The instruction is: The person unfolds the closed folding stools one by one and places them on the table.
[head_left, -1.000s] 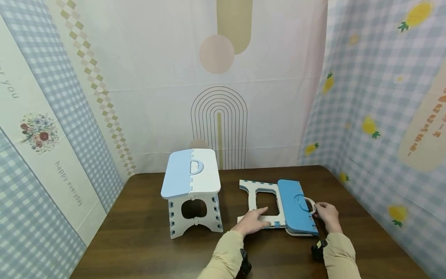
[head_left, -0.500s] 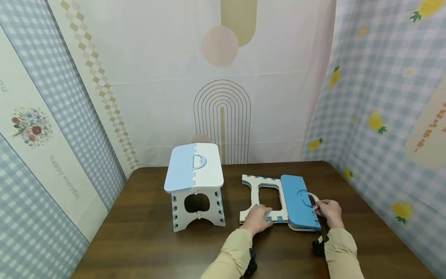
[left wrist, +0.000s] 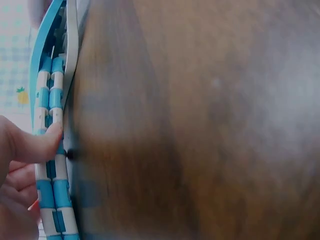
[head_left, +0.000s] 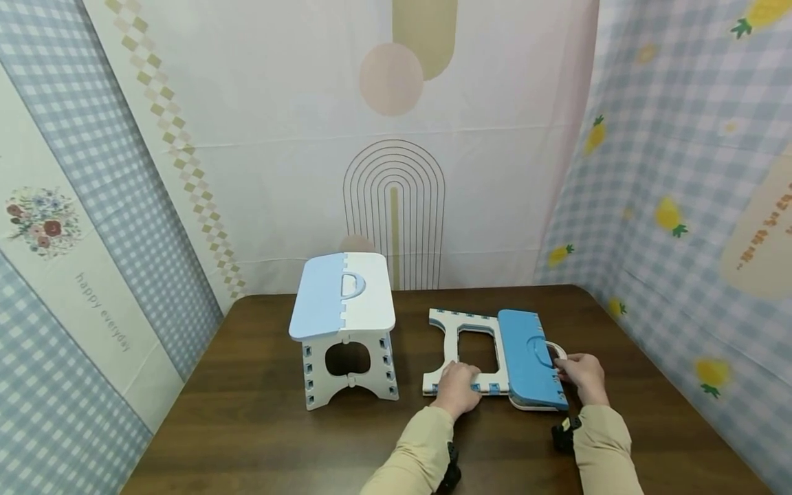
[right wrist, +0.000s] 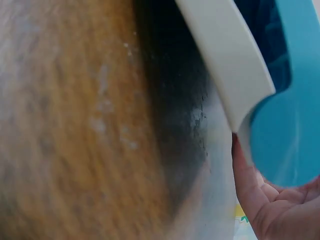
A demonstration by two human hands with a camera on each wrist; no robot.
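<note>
Here, left grip [head_left: 456,390] on folded stool [head_left: 522,371].

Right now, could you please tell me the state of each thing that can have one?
Pale-blue-and-white stool: unfolded, standing upright
Pale-blue handle: seems laid flat on the white half
Darker blue stool: folded, lying on the table, blue side up
White handle: sticking out past the blue panel
Left grip: pinching the darker blue stool's near edge
Right grip: holding the white handle

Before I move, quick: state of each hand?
Left hand: closed, gripping the folded stool at its near edge.
Right hand: closed, holding its white handle.
</note>
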